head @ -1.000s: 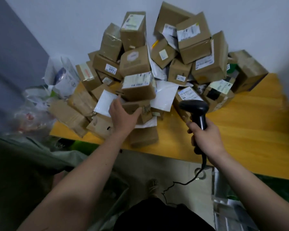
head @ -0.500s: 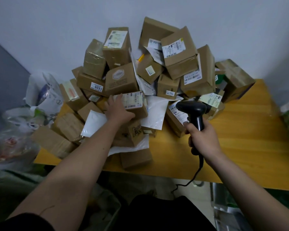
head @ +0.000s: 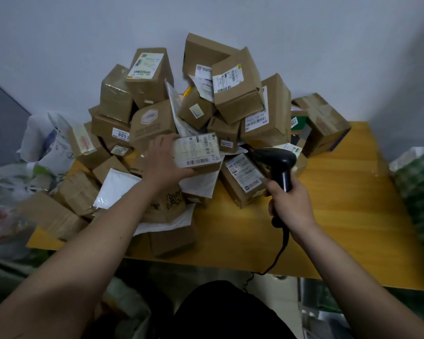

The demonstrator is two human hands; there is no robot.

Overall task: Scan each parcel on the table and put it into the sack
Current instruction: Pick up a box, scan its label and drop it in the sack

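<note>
We note the left hand (head: 165, 159) grasping a labelled parcel (head: 197, 152) at the front of the pile (head: 206, 106); the right hand (head: 290, 204) clenches the scanner (head: 278, 159) beside it. Pulling it free may topple boxes above.

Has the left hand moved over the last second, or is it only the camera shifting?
Yes. The left hand went up the pile, from the low printed box at the table's near edge to the labelled parcel just below the box marked 8093.
</note>
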